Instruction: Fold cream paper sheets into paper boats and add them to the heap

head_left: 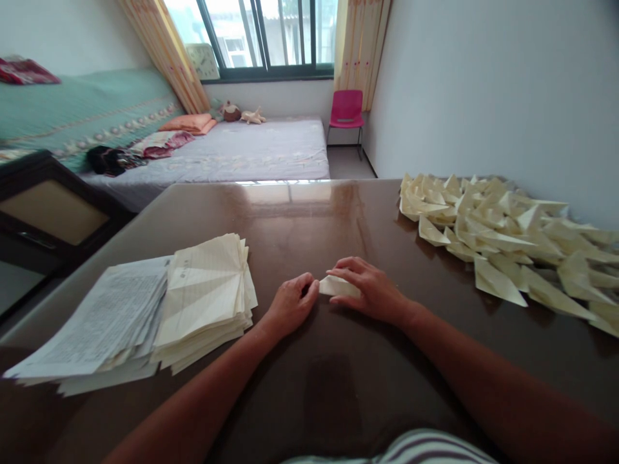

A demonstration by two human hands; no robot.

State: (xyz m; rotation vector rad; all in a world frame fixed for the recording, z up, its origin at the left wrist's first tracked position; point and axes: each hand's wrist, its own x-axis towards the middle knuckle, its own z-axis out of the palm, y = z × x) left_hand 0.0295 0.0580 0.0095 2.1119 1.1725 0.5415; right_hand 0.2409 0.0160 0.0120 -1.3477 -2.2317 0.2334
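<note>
A small cream folded paper (pixel 335 286) lies on the dark brown table (pixel 309 219) in front of me. My left hand (pixel 290 304) is curled, its fingertips pinching the paper's left end. Over the paper's right part lies my right hand (pixel 370 288), fingers bent and pressing it down onto the table. To the left sits a stack of cream sheets (pixel 206 296) beside a stack of printed sheets (pixel 101 322). A heap of folded cream paper shapes (pixel 503 238) covers the table's right side.
The table's right edge runs along a white wall (pixel 483 90). Beyond the far edge are a bed (pixel 242 148), a pink chair (pixel 346 113) and a window. A dark cabinet (pixel 43 206) stands at the left.
</note>
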